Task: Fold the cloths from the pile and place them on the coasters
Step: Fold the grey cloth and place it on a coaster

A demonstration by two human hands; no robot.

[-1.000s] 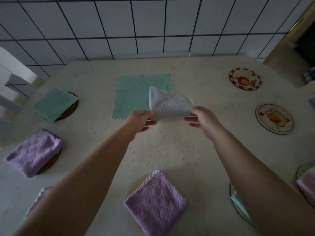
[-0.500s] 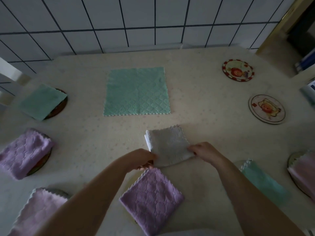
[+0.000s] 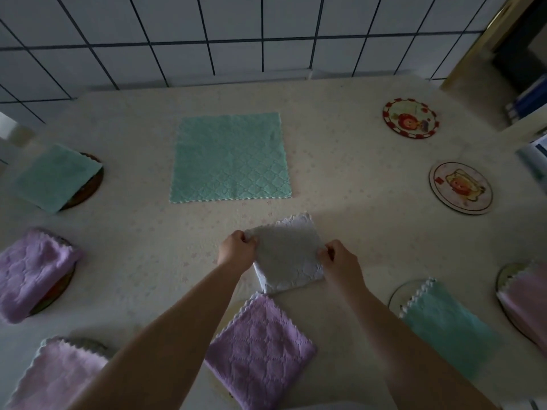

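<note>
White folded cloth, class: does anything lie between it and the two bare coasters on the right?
Nothing visible does. The white cloth and both bare coasters are separated only by open tablecloth.

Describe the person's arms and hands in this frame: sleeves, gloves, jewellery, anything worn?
Both forearms are bare right down to the frame's bottom edge, with no sleeve in view. The left hand and right hand wear no gloves. No watch, bracelet or ring shows on the visible sides. No markings or tape; dim light limits finer detail.
</note>
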